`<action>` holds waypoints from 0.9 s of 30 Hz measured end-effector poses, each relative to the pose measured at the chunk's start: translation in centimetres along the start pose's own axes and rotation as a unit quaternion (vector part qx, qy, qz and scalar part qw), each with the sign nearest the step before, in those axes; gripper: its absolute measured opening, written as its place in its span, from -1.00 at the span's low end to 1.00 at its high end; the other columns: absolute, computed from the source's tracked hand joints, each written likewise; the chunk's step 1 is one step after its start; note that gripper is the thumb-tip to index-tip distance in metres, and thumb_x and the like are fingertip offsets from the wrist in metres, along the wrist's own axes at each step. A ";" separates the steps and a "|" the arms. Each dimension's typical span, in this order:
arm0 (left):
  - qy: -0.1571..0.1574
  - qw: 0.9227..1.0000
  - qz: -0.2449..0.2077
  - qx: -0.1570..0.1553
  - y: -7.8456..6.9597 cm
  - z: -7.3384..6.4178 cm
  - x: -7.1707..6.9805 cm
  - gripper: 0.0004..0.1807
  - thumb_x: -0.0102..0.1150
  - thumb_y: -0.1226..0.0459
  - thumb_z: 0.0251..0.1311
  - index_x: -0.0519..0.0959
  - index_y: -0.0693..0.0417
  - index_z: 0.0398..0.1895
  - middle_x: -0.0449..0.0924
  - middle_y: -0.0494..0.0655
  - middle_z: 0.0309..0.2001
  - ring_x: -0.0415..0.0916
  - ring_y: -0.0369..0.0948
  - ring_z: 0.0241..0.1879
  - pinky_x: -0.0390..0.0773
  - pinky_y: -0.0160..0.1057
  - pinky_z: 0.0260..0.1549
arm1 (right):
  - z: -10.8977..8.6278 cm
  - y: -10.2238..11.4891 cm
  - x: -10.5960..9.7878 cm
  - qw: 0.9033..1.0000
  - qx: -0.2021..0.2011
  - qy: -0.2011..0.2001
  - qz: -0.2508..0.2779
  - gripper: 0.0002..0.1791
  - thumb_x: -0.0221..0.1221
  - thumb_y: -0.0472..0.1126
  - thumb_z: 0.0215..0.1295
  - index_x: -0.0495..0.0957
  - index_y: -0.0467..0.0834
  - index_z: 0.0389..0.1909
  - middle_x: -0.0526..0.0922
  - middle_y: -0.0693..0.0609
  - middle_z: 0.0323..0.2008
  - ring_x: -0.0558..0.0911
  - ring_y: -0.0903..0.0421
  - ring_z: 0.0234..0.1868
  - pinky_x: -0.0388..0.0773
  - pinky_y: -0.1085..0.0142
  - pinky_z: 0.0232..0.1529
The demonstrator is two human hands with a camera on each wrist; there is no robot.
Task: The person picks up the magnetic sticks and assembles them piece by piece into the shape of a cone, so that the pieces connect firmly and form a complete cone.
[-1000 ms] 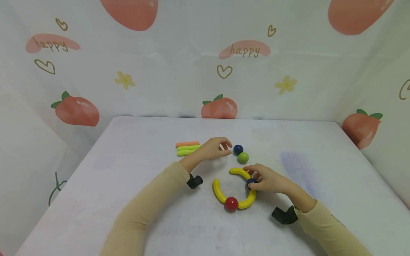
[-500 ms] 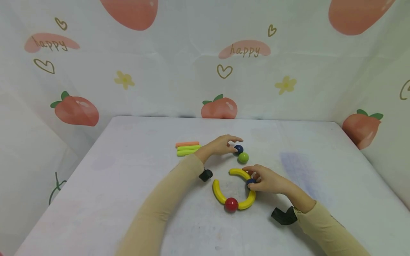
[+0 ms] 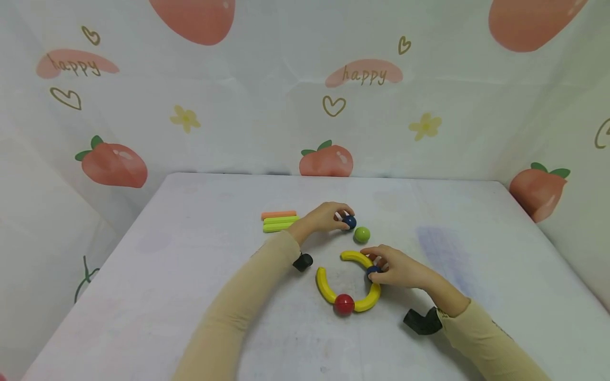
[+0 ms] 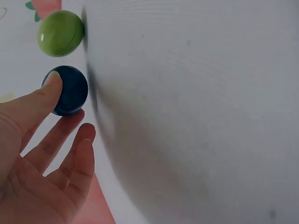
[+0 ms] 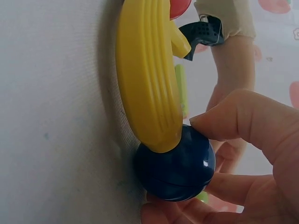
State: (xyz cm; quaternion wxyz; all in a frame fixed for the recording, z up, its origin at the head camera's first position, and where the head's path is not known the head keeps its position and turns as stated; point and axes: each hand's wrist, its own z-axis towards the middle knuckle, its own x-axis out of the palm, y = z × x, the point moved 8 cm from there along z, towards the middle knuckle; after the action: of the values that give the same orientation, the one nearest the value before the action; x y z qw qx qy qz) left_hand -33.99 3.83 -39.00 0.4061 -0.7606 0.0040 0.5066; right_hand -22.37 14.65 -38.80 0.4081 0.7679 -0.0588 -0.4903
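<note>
Toward the back of the table, my left hand (image 3: 326, 217) pinches a dark blue ball (image 4: 70, 91) between thumb and fingers. A lime-green ball (image 3: 362, 234) sits just beside it, a small gap apart. My right hand (image 3: 399, 268) holds a second dark blue ball (image 5: 175, 168), with the thumb on one side and fingers on the other. That ball joins two curved yellow rods, one reaching toward the back (image 3: 353, 255) and a ribbed one (image 5: 147, 70) toward the front. A red ball (image 3: 344, 305) links the front rod to a third curved yellow rod (image 3: 325, 284), forming an unclosed ring.
Behind the left wrist lie an orange stick (image 3: 278, 215) and two yellow-green sticks (image 3: 276, 227), partly covered by the forearm. A black wrist camera (image 3: 423, 321) juts from the right sleeve. A printed cloth (image 3: 257, 106) hangs behind the white table (image 3: 143, 296).
My left hand has reached right to the far blue ball, taken hold of it and drawn it slightly left, away from the green ball. The right hand stays on its ball.
</note>
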 end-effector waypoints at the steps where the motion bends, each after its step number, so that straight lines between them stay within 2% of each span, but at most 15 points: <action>1: -0.002 1.000 -0.002 0.000 0.1 -0.2 -0.1 -0.61 0.17 0.23 0.21 0.46 -0.01 0.12 0.52 0.04 0.06 0.51 -0.10 -0.05 0.53 -0.29 -0.06 | 0.0 0.0 0.0 1.000 0.002 0.000 0.001 -0.44 0.16 -0.28 0.12 0.34 -0.36 0.17 0.45 -0.30 -0.01 0.54 -0.02 -0.15 0.57 0.20 -0.17; 5: -0.012 1.000 -0.018 -0.004 0.4 -1.4 -0.7 -0.59 0.19 0.18 0.19 0.46 -0.02 0.12 0.54 0.03 0.03 0.53 -0.11 -0.07 0.54 -0.29 -0.07 | 0.0 0.0 0.1 1.000 0.008 0.001 0.005 -0.44 0.16 -0.27 0.12 0.34 -0.34 0.18 0.44 -0.31 0.02 0.53 -0.01 -0.15 0.57 0.18 -0.16; 9: -0.013 0.999 -0.047 -0.016 1.2 -3.1 -0.9 -0.59 0.22 0.13 0.16 0.48 -0.04 0.08 0.56 0.02 -0.03 0.54 -0.13 -0.12 0.55 -0.32 -0.18 | 0.1 0.0 0.1 1.000 0.009 0.000 0.004 -0.44 0.16 -0.28 0.11 0.35 -0.34 0.17 0.45 -0.30 0.01 0.53 0.00 -0.16 0.57 0.18 -0.15; 13: 0.009 0.996 -0.088 -0.034 2.1 -4.7 -0.3 -0.61 0.23 0.11 0.14 0.50 -0.06 0.05 0.54 0.02 -0.07 0.54 -0.16 -0.19 0.54 -0.35 -0.32 | 0.0 -0.1 0.1 1.000 0.010 0.001 0.004 -0.44 0.16 -0.28 0.11 0.35 -0.34 0.17 0.45 -0.29 0.01 0.53 0.00 -0.16 0.58 0.18 -0.15; 18: 0.039 0.990 -0.126 -0.052 2.5 -6.7 0.7 -0.63 0.22 0.09 0.15 0.50 -0.08 0.03 0.51 0.00 -0.10 0.55 -0.21 -0.27 0.51 -0.36 -0.40 | 0.0 0.0 0.2 1.000 0.008 0.001 0.005 -0.44 0.16 -0.28 0.13 0.34 -0.34 0.18 0.44 -0.31 0.03 0.53 -0.01 -0.15 0.57 0.19 -0.16; 27: 0.065 0.987 -0.141 -0.052 2.7 -9.2 1.6 -0.64 0.23 0.09 0.13 0.51 -0.04 -0.01 0.54 -0.05 -0.21 0.56 -0.27 -0.43 0.47 -0.37 -0.41 | -0.1 0.3 0.1 1.000 0.008 0.001 0.007 -0.44 0.15 -0.28 0.13 0.33 -0.36 0.17 0.43 -0.33 0.03 0.52 -0.01 -0.17 0.57 0.21 -0.17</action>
State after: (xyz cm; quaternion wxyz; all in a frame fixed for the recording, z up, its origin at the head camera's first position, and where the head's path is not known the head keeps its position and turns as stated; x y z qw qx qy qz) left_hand -27.28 -3.05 -40.43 0.4321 -0.8050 -0.1031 0.3932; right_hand -22.12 14.44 -38.67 0.4057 0.7709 -0.0682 -0.4863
